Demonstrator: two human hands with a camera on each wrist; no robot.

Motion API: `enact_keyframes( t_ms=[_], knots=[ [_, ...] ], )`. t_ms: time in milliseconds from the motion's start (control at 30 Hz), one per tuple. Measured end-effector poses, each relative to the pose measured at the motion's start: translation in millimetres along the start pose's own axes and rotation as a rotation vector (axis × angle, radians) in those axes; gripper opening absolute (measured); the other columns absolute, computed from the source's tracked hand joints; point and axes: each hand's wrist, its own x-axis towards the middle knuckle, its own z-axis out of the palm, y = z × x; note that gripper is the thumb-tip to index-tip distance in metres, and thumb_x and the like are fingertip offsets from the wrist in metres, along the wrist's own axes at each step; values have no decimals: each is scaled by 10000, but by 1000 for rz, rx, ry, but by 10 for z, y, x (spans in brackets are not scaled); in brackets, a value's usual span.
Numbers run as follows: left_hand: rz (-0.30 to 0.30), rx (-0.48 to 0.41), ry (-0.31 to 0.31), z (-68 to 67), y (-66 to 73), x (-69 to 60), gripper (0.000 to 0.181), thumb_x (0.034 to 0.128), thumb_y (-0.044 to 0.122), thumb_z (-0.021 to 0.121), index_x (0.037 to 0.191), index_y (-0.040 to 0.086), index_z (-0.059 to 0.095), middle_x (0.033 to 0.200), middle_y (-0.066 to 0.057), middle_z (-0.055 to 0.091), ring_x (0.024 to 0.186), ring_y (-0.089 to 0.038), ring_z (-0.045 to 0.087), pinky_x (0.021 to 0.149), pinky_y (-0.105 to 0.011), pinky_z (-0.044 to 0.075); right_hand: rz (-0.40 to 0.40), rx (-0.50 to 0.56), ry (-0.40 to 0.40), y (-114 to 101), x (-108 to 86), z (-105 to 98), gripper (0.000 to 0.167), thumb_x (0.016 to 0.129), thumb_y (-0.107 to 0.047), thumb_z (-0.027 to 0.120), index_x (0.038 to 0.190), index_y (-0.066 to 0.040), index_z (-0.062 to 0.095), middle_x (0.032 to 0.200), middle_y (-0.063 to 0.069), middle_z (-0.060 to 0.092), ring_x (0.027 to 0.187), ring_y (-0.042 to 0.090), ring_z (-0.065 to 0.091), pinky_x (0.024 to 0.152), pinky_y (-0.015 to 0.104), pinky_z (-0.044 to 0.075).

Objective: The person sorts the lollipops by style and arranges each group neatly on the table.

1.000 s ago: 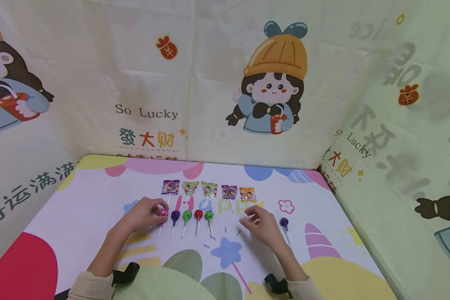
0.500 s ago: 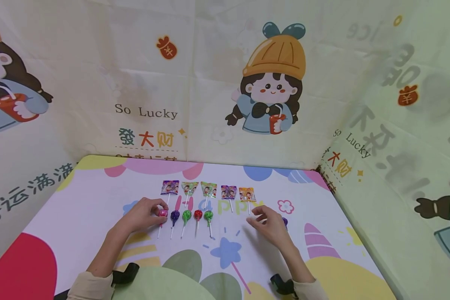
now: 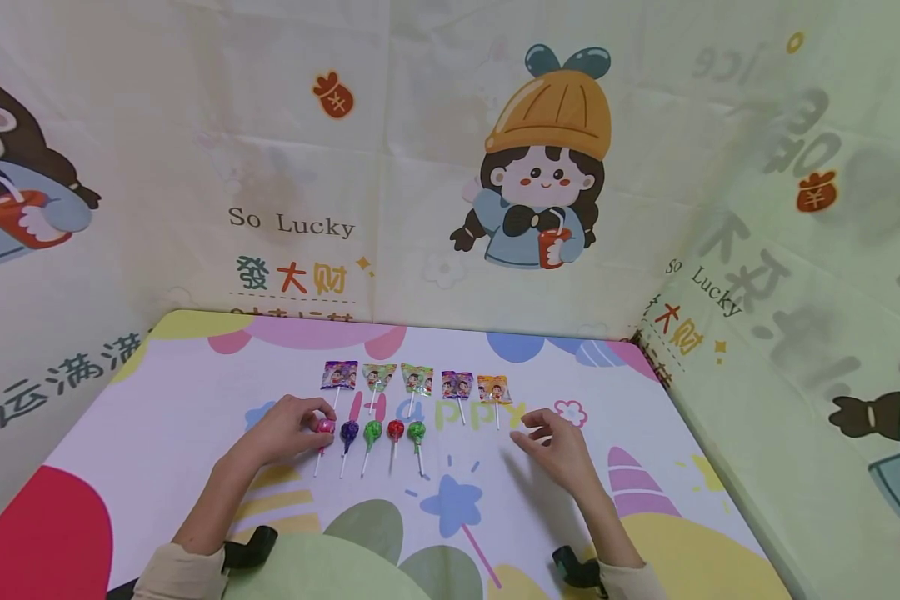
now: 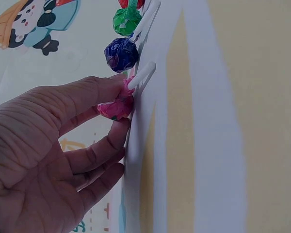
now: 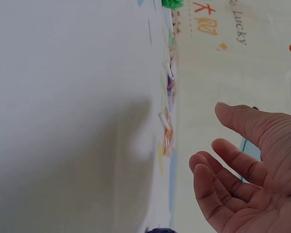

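At the left end of the front row, my left hand [image 3: 292,429] pinches the head of a pink lollipop [image 4: 117,106] between thumb and fingers; its white stick points toward me. Beside it lie a dark purple lollipop [image 3: 349,432], a green lollipop [image 3: 373,431], a red lollipop [image 3: 396,429] and a second green lollipop [image 3: 417,431]. My right hand [image 3: 555,446] hovers over the table with loosely bent fingers and holds nothing. Another purple lollipop [image 4: 121,54] edge belongs to the front row. Low in the right wrist view, a dark purple wrapped head [image 5: 160,230] just shows; the right hand hides it in the head view.
Behind, a row of flat-bagged lollipops includes a purple bag [image 3: 339,375], a green bag [image 3: 417,380] and an orange bag [image 3: 494,389]. They lie on a patterned table [image 3: 195,392]. Printed cloth [image 3: 420,167] hangs behind and at both sides.
My right hand has moved to the right, away from the front row, and now covers the lone purple lollipop in the head view. The left hand has stayed on the pink lollipop.
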Motion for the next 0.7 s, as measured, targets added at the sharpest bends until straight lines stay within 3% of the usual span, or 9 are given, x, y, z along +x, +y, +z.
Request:
enact_keyframes(
  t_ms=[433, 700],
  knots=[
    [-13, -12, -7, -16, 13, -2, 261, 864, 232, 822, 1080, 161, 694, 868, -10, 579, 892, -217, 495, 779, -380, 453, -9, -2, 66, 126, 6, -228, 319, 855, -169, 839, 1072, 22, 701, 1040, 188, 732, 890, 251, 706, 763, 253, 580],
    [-12, -10, -13, -14, 5, 5, 265, 863, 236, 822, 1082, 160, 693, 868, -7, 583, 895, -217, 495, 783, -382, 452, 17, -15, 71, 202, 1, -323, 336, 855, -150, 837, 1094, 38, 692, 1065, 208, 729, 931, 287, 712, 821, 311, 604]
  ],
)
